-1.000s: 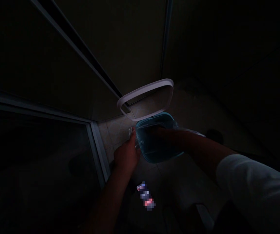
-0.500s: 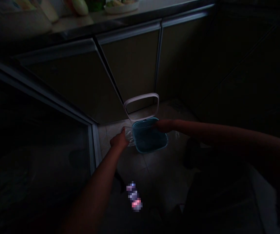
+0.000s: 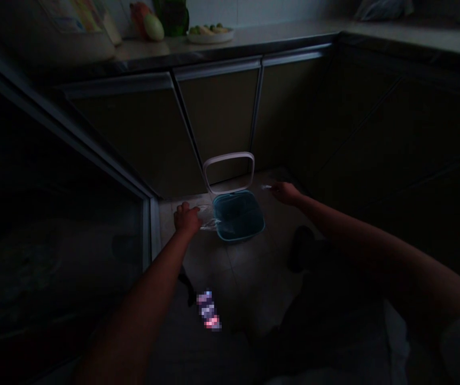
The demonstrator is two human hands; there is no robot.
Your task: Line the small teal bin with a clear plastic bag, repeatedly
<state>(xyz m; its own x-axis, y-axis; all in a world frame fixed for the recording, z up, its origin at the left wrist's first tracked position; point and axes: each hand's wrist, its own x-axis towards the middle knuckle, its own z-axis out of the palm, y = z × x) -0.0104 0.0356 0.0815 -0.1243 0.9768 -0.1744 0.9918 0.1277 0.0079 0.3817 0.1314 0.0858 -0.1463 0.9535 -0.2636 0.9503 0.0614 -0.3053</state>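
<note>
Head view, dim. Left arm and right arm stretched forward and down, well apart, elbows nearly straight. Left hand low over the floor tiles, knuckles up, fingers curled down onto crinkled clear plastic just beside the tub; closed on it or only touching, impossible to tell in this light. Right hand off to the right of the tub and apart from it, fingers drawn narrow, a small white sliver just at their tips; no telling whether pinched. Between the two hands, on the tiles, a teal plastic tub, its white-rimmed lid open and upright behind it. Beyond, dark cabinet doors under a bench carrying a plate of fruit. Near the lower edge, a pixelated patch, too blurred to name.
</note>
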